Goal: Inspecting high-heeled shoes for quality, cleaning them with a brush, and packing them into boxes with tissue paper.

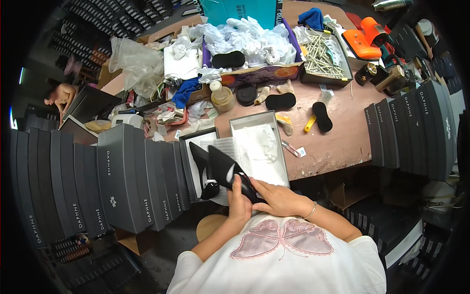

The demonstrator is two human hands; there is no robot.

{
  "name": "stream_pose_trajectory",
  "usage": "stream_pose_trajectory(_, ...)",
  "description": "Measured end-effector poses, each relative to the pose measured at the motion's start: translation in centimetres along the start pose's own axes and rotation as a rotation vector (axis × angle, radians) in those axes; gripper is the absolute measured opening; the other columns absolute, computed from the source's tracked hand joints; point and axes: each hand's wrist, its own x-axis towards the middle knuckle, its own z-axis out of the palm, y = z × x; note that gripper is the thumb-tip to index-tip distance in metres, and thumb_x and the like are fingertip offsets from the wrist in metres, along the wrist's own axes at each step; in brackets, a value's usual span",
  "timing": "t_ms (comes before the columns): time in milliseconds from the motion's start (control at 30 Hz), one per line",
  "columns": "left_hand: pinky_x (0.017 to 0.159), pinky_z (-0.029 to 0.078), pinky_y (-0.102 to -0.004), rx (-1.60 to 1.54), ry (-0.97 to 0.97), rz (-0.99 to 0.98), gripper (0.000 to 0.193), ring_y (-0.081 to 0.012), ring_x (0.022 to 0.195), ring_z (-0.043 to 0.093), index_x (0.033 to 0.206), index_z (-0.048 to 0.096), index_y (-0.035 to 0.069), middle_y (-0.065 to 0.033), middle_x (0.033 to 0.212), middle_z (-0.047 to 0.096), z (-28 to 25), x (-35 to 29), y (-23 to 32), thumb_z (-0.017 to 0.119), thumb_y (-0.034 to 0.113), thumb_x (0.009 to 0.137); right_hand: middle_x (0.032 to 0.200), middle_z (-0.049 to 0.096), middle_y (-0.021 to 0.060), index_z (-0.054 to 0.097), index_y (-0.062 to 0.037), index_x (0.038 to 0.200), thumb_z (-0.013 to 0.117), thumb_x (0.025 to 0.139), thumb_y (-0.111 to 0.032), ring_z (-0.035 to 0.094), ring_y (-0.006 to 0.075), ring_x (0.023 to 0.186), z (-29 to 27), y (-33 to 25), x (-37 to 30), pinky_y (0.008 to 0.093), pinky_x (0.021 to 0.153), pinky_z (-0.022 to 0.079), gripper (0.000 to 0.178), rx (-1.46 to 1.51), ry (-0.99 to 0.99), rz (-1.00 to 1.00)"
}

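Note:
A black pointed-toe shoe [221, 164] is held in front of my chest, its toe pointing up and away to the left. My left hand [239, 205] grips it from the left, thumb up along its side. My right hand [280, 200] lies over its near end, fingers against the shoe. Just left of it, a second black shoe [198, 156] lies in an open grey shoebox [183, 147] with white paper. Beside that, an open grey box part [285, 174] with a white inside holds crumpled white tissue paper [262, 142].
Stacks of grey shoeboxes stand at left [122, 181] and right [423, 132]. On the pink table [342, 152] lie a cutter knife [291, 148], black oval pads [321, 116] and a bottle [222, 96]. Farther back are a tissue-filled carton [262, 74] and an orange tape dispenser [362, 44].

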Motion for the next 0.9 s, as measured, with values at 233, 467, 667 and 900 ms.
stream_pose_trajectory(233,0.093,0.046,-0.0362,1.087,-0.512,0.285,0.067,-0.0227,0.112,0.055,0.138,0.039,0.0,-0.0164,0.125,0.054,0.4,10.7,0.8,0.072,0.024,0.084,0.123,0.05,0.0254,0.014,0.0036,0.146,0.076,0.071,-0.028,0.053,0.0318,0.111,-3.6,3.6,-3.9,0.0349,0.097,0.042,0.103,0.384,0.149,0.201)
stream_pose_trajectory(467,0.068,0.05,-0.0368,1.296,-0.477,0.173,0.026,-0.0303,0.072,0.064,0.095,0.068,0.002,-0.0157,0.079,0.067,3.4,20.5,-5.0,0.063,0.025,0.086,0.115,0.055,0.0187,0.025,-0.0019,0.144,0.082,0.061,-0.028,0.061,0.0314,0.098,-8.0,6.4,-9.6,0.0408,0.083,0.053,0.104,1.397,0.303,0.161)
stream_pose_trajectory(667,0.092,0.044,-0.0398,1.186,-0.237,1.387,0.022,-0.0305,0.102,0.058,0.105,0.062,-0.002,-0.0196,0.114,0.059,10.3,4.1,14.7,0.053,0.013,0.091,0.121,0.046,0.0219,0.032,0.0058,0.135,0.077,0.07,-0.037,0.056,0.0344,0.101,-8.0,11.8,-13.6,0.0402,0.073,0.057,0.09,2.071,0.224,-0.32)
stream_pose_trajectory(900,0.049,0.049,-0.0249,1.268,-0.811,0.196,0.011,-0.016,0.054,0.062,0.088,0.066,-0.003,-0.012,0.075,0.066,9.8,-3.8,6.0,0.06,0.006,0.087,0.119,0.044,0.022,0.028,0.0042,0.135,0.075,0.072,-0.04,0.056,0.0341,0.098,-10.2,13.4,-12.3,0.0396,0.072,0.057,0.091,2.144,0.115,-0.446)
